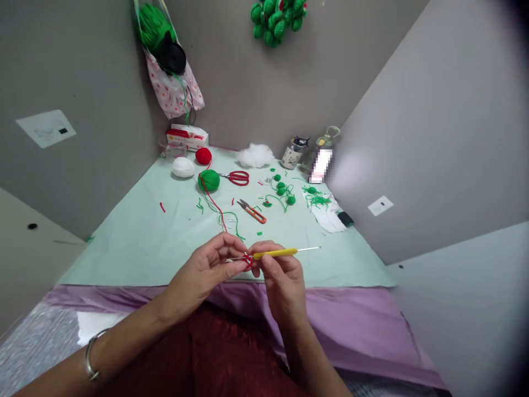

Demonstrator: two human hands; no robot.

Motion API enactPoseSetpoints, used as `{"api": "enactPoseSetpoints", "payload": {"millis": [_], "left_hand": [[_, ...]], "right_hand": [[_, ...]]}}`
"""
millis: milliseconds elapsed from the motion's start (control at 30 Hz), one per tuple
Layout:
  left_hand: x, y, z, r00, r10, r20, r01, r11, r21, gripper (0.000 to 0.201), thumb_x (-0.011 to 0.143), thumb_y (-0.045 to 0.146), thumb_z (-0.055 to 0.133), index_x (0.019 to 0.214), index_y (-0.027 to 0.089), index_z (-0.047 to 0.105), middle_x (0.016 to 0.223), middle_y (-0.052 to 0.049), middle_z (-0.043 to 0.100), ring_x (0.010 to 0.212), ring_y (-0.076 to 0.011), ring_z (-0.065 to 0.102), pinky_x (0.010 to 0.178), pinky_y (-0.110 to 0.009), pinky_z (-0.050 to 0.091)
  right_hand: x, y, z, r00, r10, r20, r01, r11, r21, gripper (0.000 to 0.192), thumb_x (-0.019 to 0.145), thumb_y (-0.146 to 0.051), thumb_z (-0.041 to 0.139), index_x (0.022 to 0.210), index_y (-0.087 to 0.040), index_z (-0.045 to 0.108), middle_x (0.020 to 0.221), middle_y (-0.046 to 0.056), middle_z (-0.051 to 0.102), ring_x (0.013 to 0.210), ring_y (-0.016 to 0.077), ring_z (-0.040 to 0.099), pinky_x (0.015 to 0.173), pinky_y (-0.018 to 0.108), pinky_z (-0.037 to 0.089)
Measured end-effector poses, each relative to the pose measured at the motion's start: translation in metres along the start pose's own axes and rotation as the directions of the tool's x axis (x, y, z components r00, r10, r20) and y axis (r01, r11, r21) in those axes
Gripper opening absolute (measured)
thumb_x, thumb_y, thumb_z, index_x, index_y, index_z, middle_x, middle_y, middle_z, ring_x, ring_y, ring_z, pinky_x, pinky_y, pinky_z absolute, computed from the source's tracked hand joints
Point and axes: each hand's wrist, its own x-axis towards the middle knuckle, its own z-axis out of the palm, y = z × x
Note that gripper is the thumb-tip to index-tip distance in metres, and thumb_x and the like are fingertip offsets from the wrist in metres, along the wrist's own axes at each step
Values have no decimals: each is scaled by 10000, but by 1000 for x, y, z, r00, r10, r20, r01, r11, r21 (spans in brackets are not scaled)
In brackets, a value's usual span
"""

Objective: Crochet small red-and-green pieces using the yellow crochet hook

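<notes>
My right hand [283,275] grips a crochet hook [278,253] by its yellow handle, a thin metal end sticking out on each side. Between the fingers of my left hand [217,262] is a small piece of red crochet work [248,261] with a bit of white in it. The hook's left end passes at this piece; the exact stitch is hidden by fingers. A red strand [219,207] runs from my left hand up past the green yarn ball [209,180] to the red yarn ball [203,156].
Orange thread snips [253,212] and red-handled scissors [238,177] lie beyond my hands. Small green crocheted balls [281,188], a white yarn ball [183,167], white stuffing [255,155], a can [291,157] and a phone [321,165] are further back. Walls enclose the table.
</notes>
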Motion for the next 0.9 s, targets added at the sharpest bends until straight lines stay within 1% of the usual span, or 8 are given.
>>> {"api": "enactPoseSetpoints", "payload": {"millis": [133, 233, 400, 567, 667, 733, 800, 900], "left_hand": [[3, -3, -1, 1000, -10, -8, 10, 1000, 9, 183, 840, 294, 838, 952, 235, 706, 936, 0, 718, 931, -165, 671, 883, -278, 523], [5, -6, -6, 997, 20, -72, -19, 1000, 18, 243, 833, 382, 844, 959, 227, 705, 979, -6, 646, 974, -185, 624, 926, -322, 548], [2, -5, -9, 983, 102, -151, -124, 982, -142, 360, 985, 542, 601, 948, 204, 719, 1023, -51, 558, 1033, -224, 532, 922, -422, 613], [5, 3, 1, 993, 43, -113, -80, 935, -346, 389, 999, 552, 567, 1042, 199, 727, 1189, -99, 609, 1224, -290, 546, 960, -427, 588], [16, 8, 7, 994, 55, -94, -92, 888, -451, 394, 1007, 549, 552, 1062, 201, 729, 1257, -115, 647, 1356, -328, 501, 1031, -475, 543], [25, 10, 9, 992, 91, -86, -121, 861, -495, 407, 1025, 543, 519, 1001, 205, 744, 1218, -101, 689, 1381, -323, 499, 1094, -520, 495], [32, 10, 10, 989, 133, -72, -151, 857, -492, 490, 1048, 538, 465, 824, 203, 743, 1148, -83, 736, 1392, -308, 512, 1164, -535, 427], [37, 6, 10, 965, 254, -63, -261, 920, -292, 693, 1081, 538, 352, 526, 216, 614, 1076, -69, 783, 1435, -288, 495, 1265, -496, 271]], "right_hand": [[2, -3, 0, 1000, -16, 16, 17, 1000, -16, 126, 853, -336, 788, 912, -232, 826, 888, 49, 764, 650, 110, 574, 611, 257, 468], [5, -10, 2, 1000, -12, 9, 12, 999, 40, 107, 846, -326, 795, 882, -232, 828, 839, 47, 763, 647, 112, 570, 610, 252, 462], [9, -14, 4, 999, 8, 43, -15, 987, 158, 96, 839, -322, 816, 869, -232, 823, 816, 44, 756, 625, 92, 561, 577, 215, 438], [9, -8, 1, 994, 59, 89, -78, 972, 223, 117, 854, -346, 811, 877, -232, 804, 806, 30, 727, 592, 74, 537, 568, 200, 445], [7, -7, -1, 985, 103, 139, -135, 962, 239, 161, 849, -376, 814, 857, -221, 772, 762, 13, 684, 556, 69, 490, 546, 201, 436], [7, -7, -2, 973, 146, 177, -187, 952, 244, 189, 847, -386, 812, 837, -211, 740, 734, 2, 651, 539, 66, 455, 525, 194, 421], [7, -7, -4, 962, 181, 203, -231, 938, 258, 210, 846, -390, 811, 827, -205, 713, 720, -5, 626, 535, 65, 429, 507, 184, 406], [7, -7, -7, 953, 215, 214, -273, 914, 301, 223, 836, -387, 816, 818, -202, 692, 716, -5, 603, 548, 71, 412, 489, 171, 391]]}}
